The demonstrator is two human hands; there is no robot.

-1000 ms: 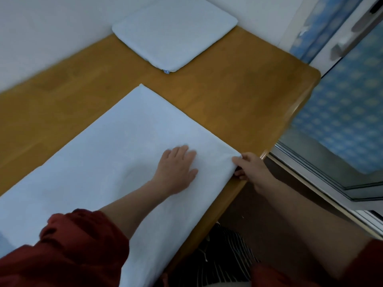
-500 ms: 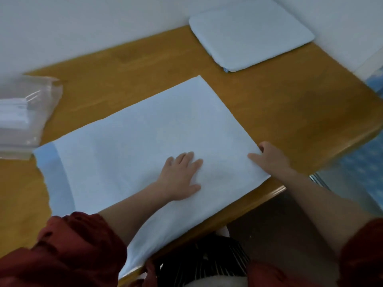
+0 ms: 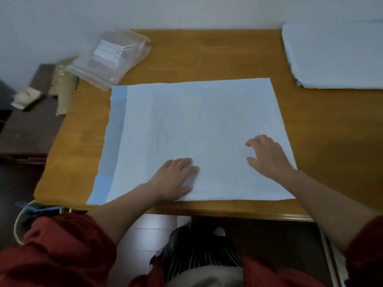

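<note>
Both palms, left hand (image 3: 176, 177) and right hand (image 3: 267, 156), rest flat with fingers relaxed on the pad (image 3: 196, 121) near the table's (image 3: 207, 54) front edge, probably smoothing it for a neat fold.

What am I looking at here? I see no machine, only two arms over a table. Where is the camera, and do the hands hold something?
There is no machine: a person in red sleeves works with two bare hands. The camera sits on the person's head and looks forward and down, so the arms enter from below. On the wooden table lies a pale sheet with a blue strip along its left edge. The left hand lies flat on it near the front edge; the right hand is spread open over its right part. Neither grips anything. Farther back lie a clear plastic bag, left, and a folded pad, right.
</note>
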